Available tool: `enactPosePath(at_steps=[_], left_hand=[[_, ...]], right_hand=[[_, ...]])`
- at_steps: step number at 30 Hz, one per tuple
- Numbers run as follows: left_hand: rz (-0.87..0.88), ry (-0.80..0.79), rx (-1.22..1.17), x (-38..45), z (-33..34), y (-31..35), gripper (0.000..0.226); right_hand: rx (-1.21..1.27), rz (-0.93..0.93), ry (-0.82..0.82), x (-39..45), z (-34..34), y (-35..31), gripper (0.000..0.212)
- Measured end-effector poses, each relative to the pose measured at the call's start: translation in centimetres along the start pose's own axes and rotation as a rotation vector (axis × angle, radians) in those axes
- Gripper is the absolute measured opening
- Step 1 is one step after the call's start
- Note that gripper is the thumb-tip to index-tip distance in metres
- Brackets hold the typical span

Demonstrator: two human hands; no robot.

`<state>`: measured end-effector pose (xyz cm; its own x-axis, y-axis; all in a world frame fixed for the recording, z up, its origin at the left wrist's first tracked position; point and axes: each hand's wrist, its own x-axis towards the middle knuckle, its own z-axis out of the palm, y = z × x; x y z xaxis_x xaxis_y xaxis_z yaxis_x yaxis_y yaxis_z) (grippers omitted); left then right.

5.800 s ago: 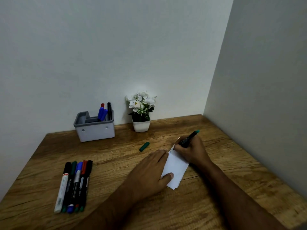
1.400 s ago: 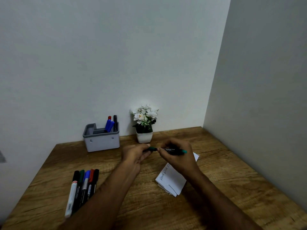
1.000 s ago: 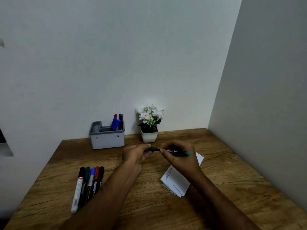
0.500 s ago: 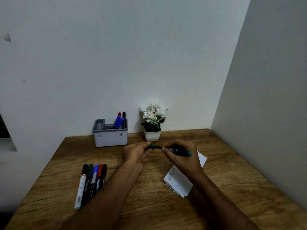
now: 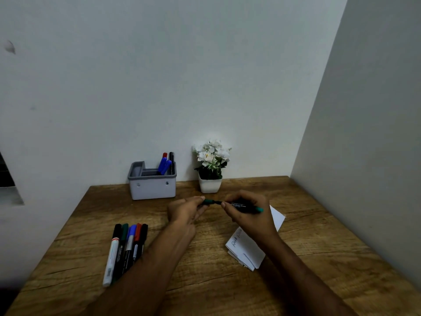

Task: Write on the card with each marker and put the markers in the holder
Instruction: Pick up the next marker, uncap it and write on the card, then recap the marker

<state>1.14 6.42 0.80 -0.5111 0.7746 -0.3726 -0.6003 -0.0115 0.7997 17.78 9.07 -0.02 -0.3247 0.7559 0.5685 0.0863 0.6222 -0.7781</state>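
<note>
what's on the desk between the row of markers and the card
Head view: only the left forearm crosses above that stretch; the wooden desk itself is bare there.

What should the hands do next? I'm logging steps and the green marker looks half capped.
Probably press the green cap, pinched by the left hand, fully onto the green marker in the right hand. The two meet in mid-air above the table, so closing comes before the holder.
</note>
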Motion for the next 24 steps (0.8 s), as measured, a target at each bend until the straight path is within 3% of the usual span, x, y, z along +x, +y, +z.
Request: enactPosePath(at_steps=[15, 24], left_hand=[[0.047, -0.038, 0.039, -0.7, 0.7, -0.3, 0.007], [0.023, -0.036, -0.045, -0.3, 0.4, 0.6, 0.010]], right_hand=[[-0.051, 0.037, -0.043, 0.0, 0.8, 0.9, 0.014], [0.084, 0.060, -0.002, 0.7, 1.9, 0.3, 0.009]])
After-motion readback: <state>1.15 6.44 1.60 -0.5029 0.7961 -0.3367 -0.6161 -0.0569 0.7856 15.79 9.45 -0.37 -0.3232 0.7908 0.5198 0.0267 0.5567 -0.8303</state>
